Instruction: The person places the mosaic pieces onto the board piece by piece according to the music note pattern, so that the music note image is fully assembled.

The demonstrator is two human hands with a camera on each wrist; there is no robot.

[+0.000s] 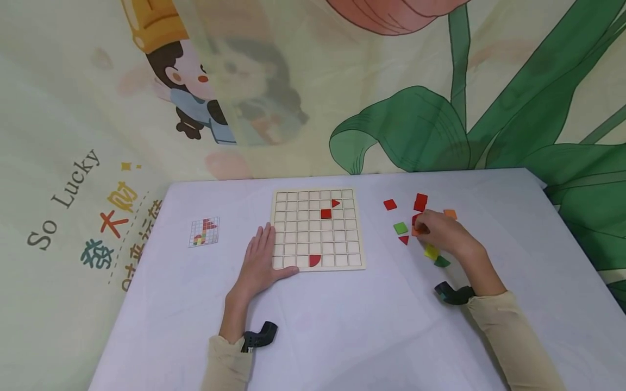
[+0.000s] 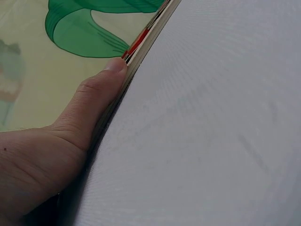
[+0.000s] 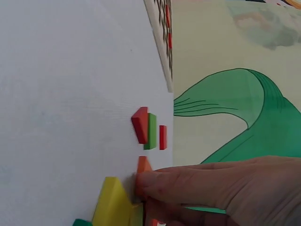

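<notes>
A pale grid board (image 1: 361, 239) lies in the middle of the table, holding a red square (image 1: 326, 214), a small red triangle (image 1: 335, 203) and a red quarter-circle (image 1: 315, 261). My left hand (image 1: 259, 258) rests along its left side, fingers straight and thumb (image 2: 94, 101) on the front edge. Over the loose pieces at the right, my right hand (image 1: 442, 231) has its fingers bent down. A fingertip touches an orange piece (image 3: 142, 163) in the right wrist view; whether it is pinched is hidden. Beside it stand a yellow piece (image 3: 110, 202) and a dark green piece (image 1: 442, 262).
A small pattern card (image 1: 204, 232) with a coloured grid lies left of the board. Between board and right hand are a red square piece (image 1: 389, 205), a green square (image 1: 401, 228) and a red triangle piece (image 1: 403, 239). Farther back lies another red piece (image 1: 420, 202).
</notes>
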